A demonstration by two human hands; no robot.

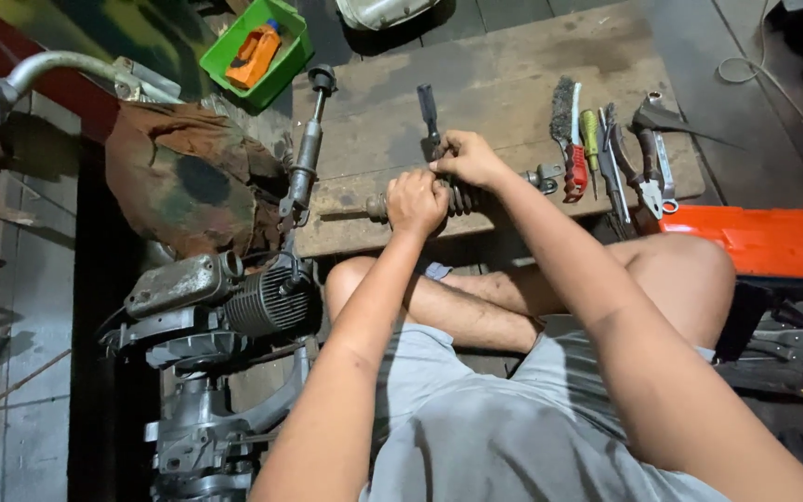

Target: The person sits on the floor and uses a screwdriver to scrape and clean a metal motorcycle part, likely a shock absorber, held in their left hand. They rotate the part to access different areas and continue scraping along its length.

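One shock absorber point(462, 197) lay along the near edge of the wooden surface point(513, 84), its coil under both hands: the left hand point(415, 201) clenched round it, the right hand point(465, 158) gripping a dark-handled tool point(428, 113) against it. One green tray point(285, 65) at the far left corner held an orange bottle point(255, 56).

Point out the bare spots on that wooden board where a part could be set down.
The wooden board is bare between the screwdriver and wire brush, and between the upright rod and screwdriver. Crowded: the tool row by the pliers, and around both hands.
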